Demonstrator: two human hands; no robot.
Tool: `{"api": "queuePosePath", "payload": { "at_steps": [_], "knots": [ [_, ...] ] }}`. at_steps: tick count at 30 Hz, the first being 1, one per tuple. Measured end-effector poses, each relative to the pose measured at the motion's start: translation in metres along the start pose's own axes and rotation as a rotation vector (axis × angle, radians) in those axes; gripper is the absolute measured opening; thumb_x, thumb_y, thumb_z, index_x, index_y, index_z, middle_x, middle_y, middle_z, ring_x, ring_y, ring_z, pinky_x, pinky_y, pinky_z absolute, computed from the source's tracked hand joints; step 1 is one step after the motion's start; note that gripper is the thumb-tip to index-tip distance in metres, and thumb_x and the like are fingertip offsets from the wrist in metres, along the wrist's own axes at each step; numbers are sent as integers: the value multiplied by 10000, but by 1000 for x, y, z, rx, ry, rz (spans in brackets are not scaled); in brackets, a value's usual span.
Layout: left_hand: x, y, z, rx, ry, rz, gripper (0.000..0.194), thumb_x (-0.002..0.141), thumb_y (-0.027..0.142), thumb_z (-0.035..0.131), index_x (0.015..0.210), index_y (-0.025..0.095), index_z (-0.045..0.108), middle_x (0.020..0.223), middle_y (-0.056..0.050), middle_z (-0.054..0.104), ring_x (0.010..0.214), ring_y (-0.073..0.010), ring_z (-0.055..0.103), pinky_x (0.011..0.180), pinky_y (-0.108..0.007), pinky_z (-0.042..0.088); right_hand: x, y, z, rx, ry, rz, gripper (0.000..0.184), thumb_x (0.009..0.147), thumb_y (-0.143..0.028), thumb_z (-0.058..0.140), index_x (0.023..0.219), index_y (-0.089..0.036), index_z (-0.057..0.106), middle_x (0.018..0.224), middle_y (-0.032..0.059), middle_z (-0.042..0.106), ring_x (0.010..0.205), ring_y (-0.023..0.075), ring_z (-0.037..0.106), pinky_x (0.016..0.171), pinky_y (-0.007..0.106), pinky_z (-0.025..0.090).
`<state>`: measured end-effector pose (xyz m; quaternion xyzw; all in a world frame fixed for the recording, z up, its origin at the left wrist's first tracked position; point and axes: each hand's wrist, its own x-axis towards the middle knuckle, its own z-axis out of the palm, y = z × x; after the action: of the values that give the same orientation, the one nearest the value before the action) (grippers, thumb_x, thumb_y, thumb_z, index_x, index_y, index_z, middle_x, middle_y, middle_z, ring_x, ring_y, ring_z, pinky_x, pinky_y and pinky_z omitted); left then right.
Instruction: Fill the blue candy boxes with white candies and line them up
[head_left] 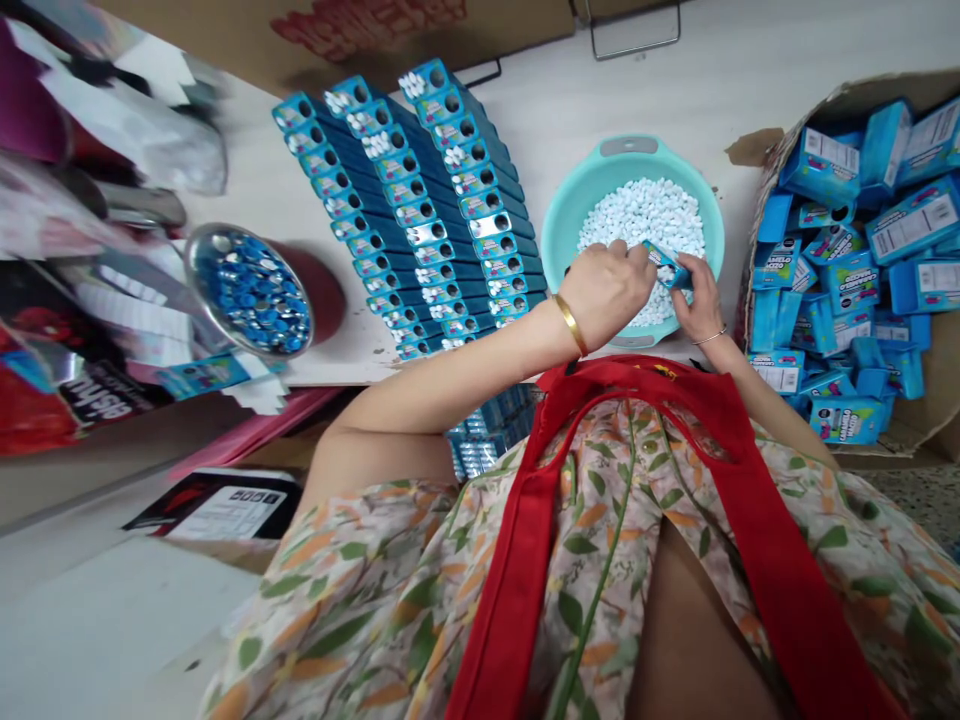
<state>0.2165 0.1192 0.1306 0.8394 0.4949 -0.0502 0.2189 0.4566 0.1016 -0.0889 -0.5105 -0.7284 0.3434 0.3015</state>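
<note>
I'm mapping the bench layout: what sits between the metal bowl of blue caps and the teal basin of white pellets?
In the head view, rows of blue boxes lie on the table between the metal bowl and the teal basin.

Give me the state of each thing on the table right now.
Left hand: gripping one end of a small blue box.
Right hand: gripping the other end of it.
Small blue box: held over the teal bowl.
Teal bowl: holding white candies.
Rows of boxes: lined up, holes up.
Metal bowl: tilted, full of blue caps.
Cardboard carton: open, heaped with blue boxes.
</note>
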Motion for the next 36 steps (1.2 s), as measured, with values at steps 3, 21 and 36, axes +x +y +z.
{"api": "queuePosePath", "payload": {
  "at_steps": [3, 21, 36],
  "knots": [
    [5, -30, 7, 0, 62, -64, 336, 1140, 178, 419, 1298, 205, 715, 1221, -144, 727, 1187, -310, 676, 982, -435, 570, -2, 1, -4, 43, 14, 1, 528, 1071, -575, 525, 1498, -270, 581, 1498, 153, 713, 1461, 368, 668, 1378, 701, 418],
    [59, -58, 218, -558, -123, -5, 494, 1003, 134, 532, 1482, 129, 654, 1517, -196, 700, 1356, -289, 668, 1191, -425, 510, 19, 2, -38, 12, 113, 133, 616, 1078, -720, 509, 1586, -371, 478, 1447, 91, 637, 1443, 390, 654, 1218, 736, 558],
    [7, -78, 54, -343, 62, 134, 355, 1049, 217, 568, 1386, 183, 675, 1300, -123, 725, 1237, -289, 690, 1098, -443, 541, 9, 2, -20, 4, 24, 42, 508, 1033, -498, 558, 1475, -249, 553, 1473, 175, 705, 1432, 397, 678, 1287, 693, 514]
  ]
}}
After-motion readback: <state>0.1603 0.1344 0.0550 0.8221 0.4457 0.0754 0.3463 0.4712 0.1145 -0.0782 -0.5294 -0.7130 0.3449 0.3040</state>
